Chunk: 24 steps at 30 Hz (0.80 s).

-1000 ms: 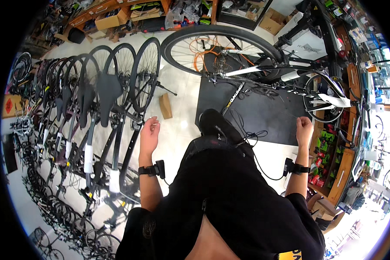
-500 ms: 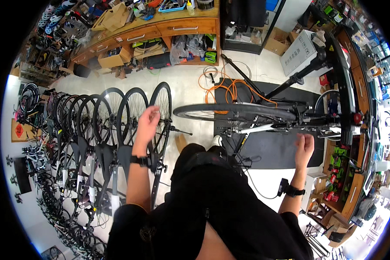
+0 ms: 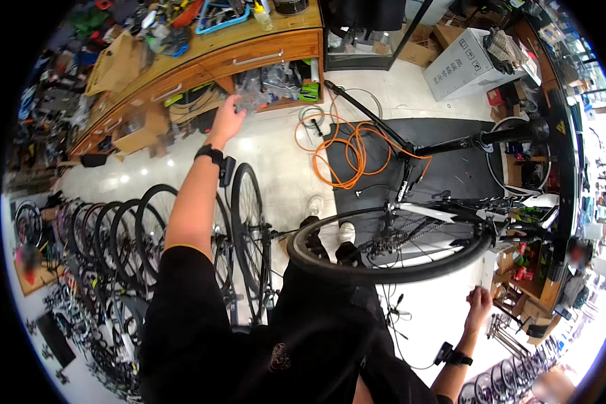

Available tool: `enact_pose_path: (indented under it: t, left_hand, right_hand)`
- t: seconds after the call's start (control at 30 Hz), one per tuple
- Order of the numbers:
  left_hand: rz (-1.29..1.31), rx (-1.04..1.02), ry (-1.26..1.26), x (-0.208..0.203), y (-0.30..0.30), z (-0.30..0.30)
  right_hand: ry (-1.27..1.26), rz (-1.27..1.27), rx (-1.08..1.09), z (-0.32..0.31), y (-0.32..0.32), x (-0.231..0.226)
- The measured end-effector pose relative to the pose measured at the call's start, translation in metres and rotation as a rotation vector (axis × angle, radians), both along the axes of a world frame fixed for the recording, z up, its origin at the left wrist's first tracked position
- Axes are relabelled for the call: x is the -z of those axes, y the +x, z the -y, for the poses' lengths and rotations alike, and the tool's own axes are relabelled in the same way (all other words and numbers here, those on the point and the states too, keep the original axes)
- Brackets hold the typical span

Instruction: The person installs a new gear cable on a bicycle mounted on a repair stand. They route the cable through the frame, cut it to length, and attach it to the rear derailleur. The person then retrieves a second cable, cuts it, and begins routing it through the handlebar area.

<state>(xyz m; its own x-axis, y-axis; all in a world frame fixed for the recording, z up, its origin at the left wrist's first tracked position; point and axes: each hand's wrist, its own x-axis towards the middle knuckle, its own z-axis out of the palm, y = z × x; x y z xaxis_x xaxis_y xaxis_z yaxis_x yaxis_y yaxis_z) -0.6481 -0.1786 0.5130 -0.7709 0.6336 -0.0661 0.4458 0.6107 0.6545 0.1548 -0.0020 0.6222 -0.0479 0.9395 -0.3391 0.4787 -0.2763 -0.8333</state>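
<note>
My left hand (image 3: 228, 121) reaches forward in the air toward the wooden workbench (image 3: 262, 55), its fingers apart and nothing seen in them. Low on the right, my right hand (image 3: 479, 308) is closed with curled fingers; whether something small is in it does not show. Between my arms a bicycle (image 3: 427, 214) hangs from a black repair stand (image 3: 451, 145). Its black-tyred wheel (image 3: 390, 275) passes in front of my legs, and neither hand touches it. Each wrist wears a dark strapped device.
An orange hose (image 3: 349, 176) lies coiled on the floor and black mat (image 3: 451, 165). Parked bicycles (image 3: 248, 222) line my left side. A grey-white carton (image 3: 454, 64) stands at the far right. On the bench are a yellow-capped bottle (image 3: 262, 17) and a blue tray (image 3: 219, 17).
My left hand has gone forward from above the parked wheels toward the bench. The right hand has come back and lower. The view has shifted, and the bicycle's wheel now appears nearer my body.
</note>
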Motion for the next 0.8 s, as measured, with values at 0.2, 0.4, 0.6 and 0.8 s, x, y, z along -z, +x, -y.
enact_pose_path:
  t: [0.2,0.4,0.6,0.8]
  left_hand:
    - [-0.074,-0.033,-0.079,0.095,-0.085,-0.055]
    - [-0.171,-0.047,-0.174,0.122,-0.127,-0.113]
    - [-0.151,0.108,-0.343,0.133,-0.153,-0.151]
    - [-0.139,0.15,-0.426,0.132,-0.154,-0.16]
  right_hand:
    - [-0.187,0.238,0.157,0.058,-0.001,0.011]
    - [-0.208,0.277,0.246,0.079,-0.029,0.01]
    - [-0.155,0.373,0.165,0.097,-0.057,-0.01]
    - [-0.115,0.466,0.111,0.107,-0.048,-0.017]
